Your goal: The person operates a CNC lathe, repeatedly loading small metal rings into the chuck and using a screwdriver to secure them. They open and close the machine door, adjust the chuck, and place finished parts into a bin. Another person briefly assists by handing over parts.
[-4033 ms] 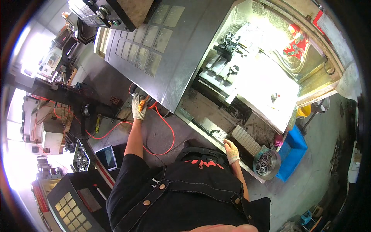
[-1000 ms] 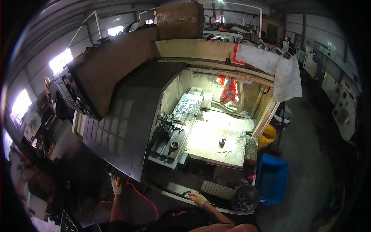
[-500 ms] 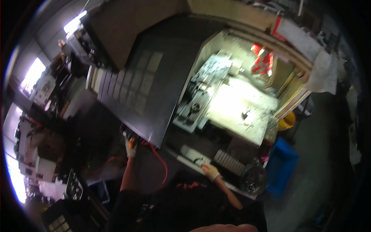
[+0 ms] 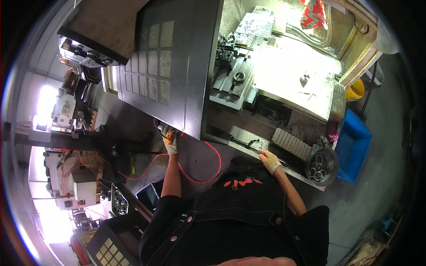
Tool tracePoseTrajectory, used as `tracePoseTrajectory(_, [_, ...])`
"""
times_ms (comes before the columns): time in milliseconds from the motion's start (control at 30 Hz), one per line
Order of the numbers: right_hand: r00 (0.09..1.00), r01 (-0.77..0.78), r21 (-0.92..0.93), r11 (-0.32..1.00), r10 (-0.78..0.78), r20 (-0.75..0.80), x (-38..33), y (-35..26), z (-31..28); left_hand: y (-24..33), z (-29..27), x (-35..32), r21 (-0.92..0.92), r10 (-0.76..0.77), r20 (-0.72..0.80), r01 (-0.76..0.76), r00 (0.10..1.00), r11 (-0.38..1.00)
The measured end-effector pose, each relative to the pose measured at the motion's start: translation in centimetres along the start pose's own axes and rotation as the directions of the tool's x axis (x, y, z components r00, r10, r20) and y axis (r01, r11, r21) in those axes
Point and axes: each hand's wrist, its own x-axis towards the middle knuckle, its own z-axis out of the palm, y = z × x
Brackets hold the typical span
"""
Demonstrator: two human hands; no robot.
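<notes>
Left hand [image 4: 170, 141], gloved, is closed on an orange-tipped tool [image 4: 169, 135] at the lower corner of the dark sliding door [image 4: 177, 66]; a red hose [image 4: 195, 170] trails toward the body. Right hand [image 4: 269, 159] is laid on the machine's front rail [image 4: 248, 142], grip state cannot be told. Tool lies by the left hand, well apart from the right.

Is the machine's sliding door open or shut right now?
Open. The dark door sits slid to the left, leaving the lit work area exposed; the left hand is at the door's lower edge.

Glare whitens the machine bed [image 4: 293, 75]; dim floor, dark curved fisheye rim.
</notes>
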Motion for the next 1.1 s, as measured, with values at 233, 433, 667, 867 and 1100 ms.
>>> tracePoseTrajectory(233, [1.000, 0.024, -0.035, 0.999, -0.024, -0.005, -0.1, 0.6, 0.0, -2.2, 0.2, -0.4, -0.005, -0.049, 0.064, 0.049, 0.997, 0.999])
tracePoseTrajectory(433, [0.999, -0.036, 0.126, 0.991, 0.036, 0.001, 0.2, 0.9, 0.7, -4.0, 0.5, -0.9, -0.190, -0.079, 0.045, 0.086, 0.996, 0.978])
tracePoseTrajectory(667, [0.995, 0.085, -0.128, 0.988, -0.091, -0.043, 2.5, -5.9, -1.8, -0.8, 0.7, -0.3, -0.175, -0.168, 0.036, 0.172, 0.985, 0.969])
tracePoseTrajectory(867, [0.748, 0.411, -0.548, 0.728, -0.613, -0.253, 13.8, -16.8, -5.0, -2.5, -1.0, -0.9, 0.004, -0.044, 0.010, 0.044, 0.999, 0.999])
tracePoseTrajectory(1100, [0.950, 0.262, 0.264, 0.928, -0.201, -0.238, 28.6, -15.5, -5.7, -0.7, 0.8, 0.2, -0.142, -0.126, -0.037, 0.120, 0.991, 0.983])
